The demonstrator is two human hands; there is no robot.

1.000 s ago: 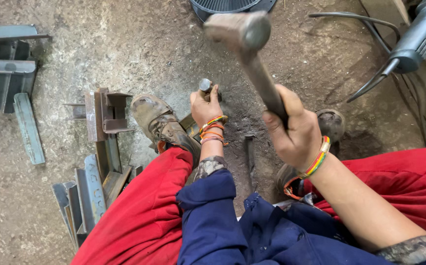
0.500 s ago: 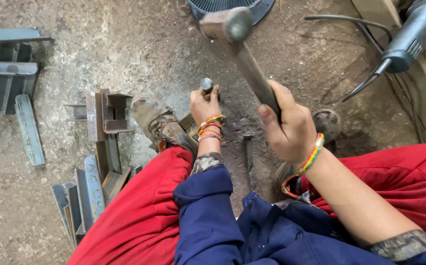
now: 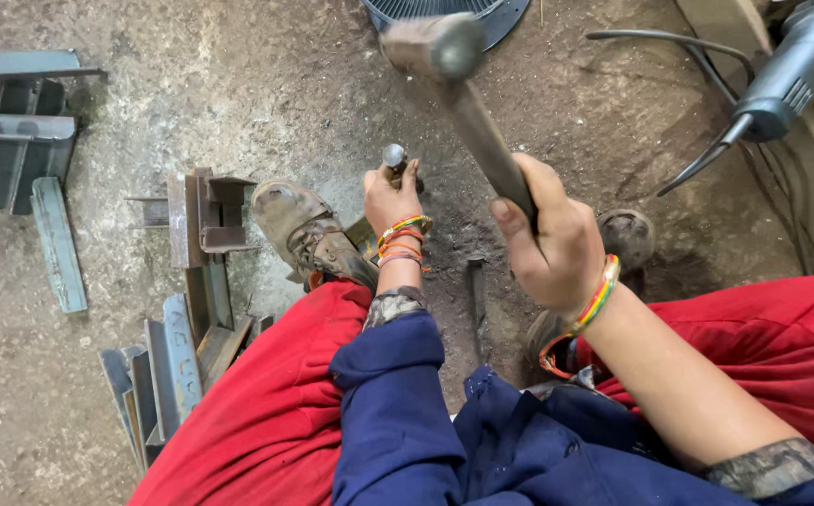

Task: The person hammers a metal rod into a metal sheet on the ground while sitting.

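Head camera looks down on a raised hammer (image 3: 444, 66), its handle gripped by the right hand (image 3: 552, 239) at centre frame. Left of it, the left hand (image 3: 390, 199) is closed around an upright steel punch (image 3: 394, 156) on the floor, beside a dusty boot (image 3: 309, 230). Judging by this, the blow is not yet landed. Cut steel pieces (image 3: 168, 361) lie at lower left.
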